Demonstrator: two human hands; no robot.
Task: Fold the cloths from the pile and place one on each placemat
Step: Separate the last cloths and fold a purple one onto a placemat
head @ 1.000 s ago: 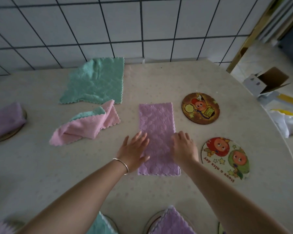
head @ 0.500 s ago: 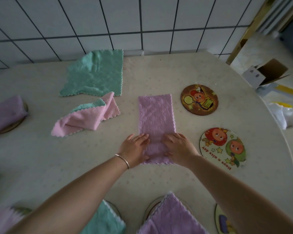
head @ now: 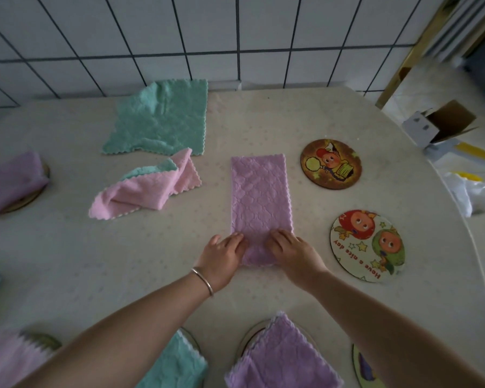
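A purple cloth point(head: 259, 197), folded into a long strip, lies on the table's middle. My left hand point(head: 221, 256) and my right hand point(head: 291, 253) pinch its near end at the two corners, fingers curled over the edge. Left of it lie a crumpled pink cloth point(head: 146, 191) and a spread green cloth point(head: 163, 121). Two bare round placemats sit to the right: a brown one point(head: 331, 163) and a white one point(head: 367, 245). Folded cloths rest on mats near me: a purple one point(head: 283, 359), a green one point(head: 177, 362), a pink one point(head: 9, 357). Another purple one point(head: 11, 180) is at the far left.
A tiled wall point(head: 207, 37) runs behind the round table point(head: 67, 261). Off the table's right edge stand an open cardboard box point(head: 443, 124) and a white plastic bag point(head: 476, 191). Part of another placemat point(head: 361, 365) shows at the bottom right.
Both hands slid back along the purple strip to its near end and now curl around its corners. The camera view shifted, bringing the near mats with cloths into sight.
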